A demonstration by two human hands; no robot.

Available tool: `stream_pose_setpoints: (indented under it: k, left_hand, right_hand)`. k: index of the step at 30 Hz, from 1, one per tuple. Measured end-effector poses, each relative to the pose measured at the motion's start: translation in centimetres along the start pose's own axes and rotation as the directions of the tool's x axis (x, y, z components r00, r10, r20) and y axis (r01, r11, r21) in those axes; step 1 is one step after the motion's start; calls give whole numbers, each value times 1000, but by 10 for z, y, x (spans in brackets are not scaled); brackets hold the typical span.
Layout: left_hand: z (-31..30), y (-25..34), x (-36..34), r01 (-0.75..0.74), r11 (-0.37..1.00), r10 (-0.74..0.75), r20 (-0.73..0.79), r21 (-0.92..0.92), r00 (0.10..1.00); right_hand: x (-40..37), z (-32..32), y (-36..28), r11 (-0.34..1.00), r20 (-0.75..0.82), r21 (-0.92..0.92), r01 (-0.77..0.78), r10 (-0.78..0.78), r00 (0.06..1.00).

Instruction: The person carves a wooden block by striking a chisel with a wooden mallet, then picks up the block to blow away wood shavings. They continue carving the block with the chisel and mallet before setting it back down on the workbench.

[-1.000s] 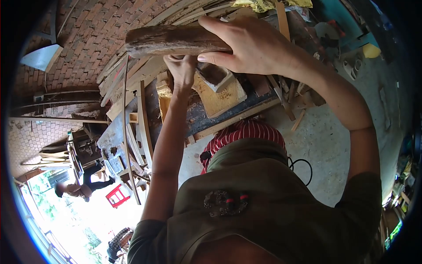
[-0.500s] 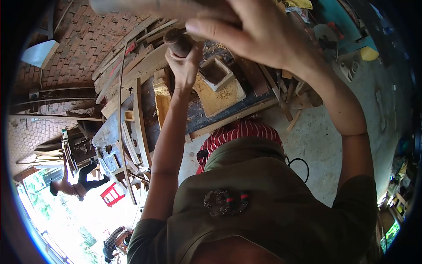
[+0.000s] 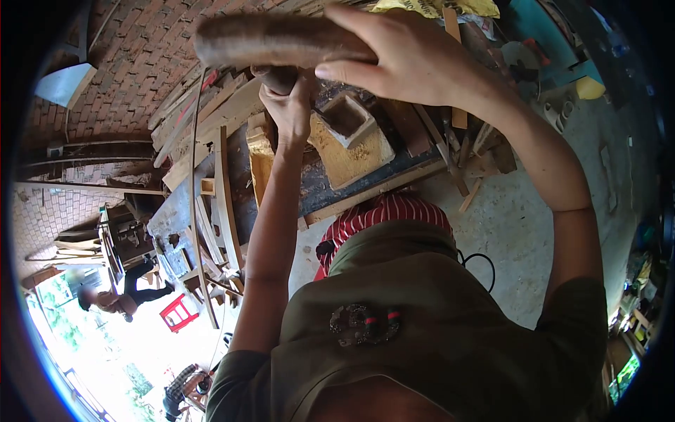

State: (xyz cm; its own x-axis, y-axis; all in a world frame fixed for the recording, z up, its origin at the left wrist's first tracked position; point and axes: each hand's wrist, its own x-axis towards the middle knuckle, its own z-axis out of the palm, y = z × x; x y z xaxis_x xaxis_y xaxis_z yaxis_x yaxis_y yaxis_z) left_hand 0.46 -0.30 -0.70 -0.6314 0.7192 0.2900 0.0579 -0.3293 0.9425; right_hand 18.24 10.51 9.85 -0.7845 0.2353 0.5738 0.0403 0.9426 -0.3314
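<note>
right hand [image 3: 422, 67] wrapped tight round a worn brown wooden club [image 3: 267, 39], blurred, far centre, just above a dark round wooden handle [image 3: 275, 76], maybe a chisel's, fisted in the left hand [image 3: 292, 109], left of a pale hollowed wooden block [image 3: 348, 116].
</note>
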Motion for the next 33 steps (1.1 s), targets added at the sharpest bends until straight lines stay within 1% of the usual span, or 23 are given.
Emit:
stream_pose_setpoints:
  k: [2, 3, 4, 5, 6, 7, 8, 10, 12, 13, 14, 15, 16, 18, 20, 22, 24, 26, 28, 29, 30, 32, 33]
  left_hand:
    - [1, 0, 0, -26, 999, 24, -37, -44, 999]
    - [0, 1, -1, -26, 1000, 26, -12, -16, 1000]
    - [1, 4, -3, -26, 1000, 26, 13, 11, 1000]
    - [3, 7, -6, -14, 996, 15, -13, 90, 1000]
    - [9, 8, -6, -105, 986, 113, -58, 126, 992]
    - [13, 9, -7, -150, 980, 162, -82, 131, 983]
    - [15, 9, -8, -195, 972, 208, -98, 134, 973]
    - [12, 9, -3, -142, 983, 152, -86, 114, 985]
    - [2, 3, -6, 51, 996, -51, -6, 73, 999]
    - [5, 6, -8, 14, 992, -12, -16, 127, 1000]
    - [16, 14, -11, -91, 988, 99, -61, 126, 993]
    - [12, 5, -12, -151, 977, 161, -58, 152, 985]
    - [14, 5, -12, -211, 962, 223, -51, 174, 974]
    - [13, 7, -9, -174, 976, 179, -25, 127, 984]
    - [10, 9, -14, -36, 996, 40, -38, 82, 998]
    - [8, 6, -17, -25, 989, 26, -5, 148, 1000]
    - [4, -8, -19, -189, 959, 194, -6, 211, 981]
    - [12, 8, -16, -209, 952, 217, -9, 224, 976]
    - [9, 14, -18, 68, 993, -61, -68, 96, 996]
    - [12, 10, -17, -28, 999, 32, -101, 45, 994]
    - [9, 9, -14, -33, 998, 38, -103, 46, 994]
    - [0, 4, -10, -20, 999, 10, -250, -36, 968]
    - [-9, 0, -6, -17, 995, -16, -328, -98, 944]
  right_hand:
    - [9, 5, 2, 995, -73, 96, -29, 36, 997]
    - [17, 8, 7, 985, -306, 48, 167, -145, 941]
    - [22, 9, 7, 939, -509, -43, 340, -314, 801]
    - [16, 8, 0, 960, -463, 39, 277, -228, 856]
    - [9, 7, -7, 958, -464, 45, 283, -231, 855]
    - [0, 5, -11, 992, -172, 81, 94, -80, 982]
    - [-9, 4, -12, 993, 135, 50, -104, 97, 986]
    - [-6, -4, -8, 997, 57, -52, -49, 52, 997]
    - [5, -14, -13, 991, -237, 88, 102, -79, 968]
    - [6, -13, -15, 985, -354, 66, 161, -127, 927]
    - [4, -11, -19, 984, -359, 69, 164, -128, 924]
    - [-1, -9, -25, 1000, -52, 6, 3, -2, 999]
    - [-5, -8, -27, 985, 245, -107, -134, 157, 957]
    - [3, -15, -20, 989, 241, -95, -113, 133, 961]
    - [11, -21, -20, 983, -116, -73, 169, -177, 977]
    - [9, -18, -28, 991, -202, 20, 130, -124, 971]
    - [-5, -5, -25, 992, 104, -110, -64, 76, 992]
    - [-2, -10, -17, 994, 74, -104, -45, 53, 996]
    - [6, -23, -13, 999, 149, -33, -23, 28, 988]
    - [11, -36, -15, 888, 429, 213, -408, 290, 855]
    - [6, -29, -9, 890, 427, 214, -403, 285, 858]
    - [-5, -8, 1, 935, 169, 261, -241, 201, 965]
    - [-10, -13, 0, 886, 367, 218, -408, 313, 876]
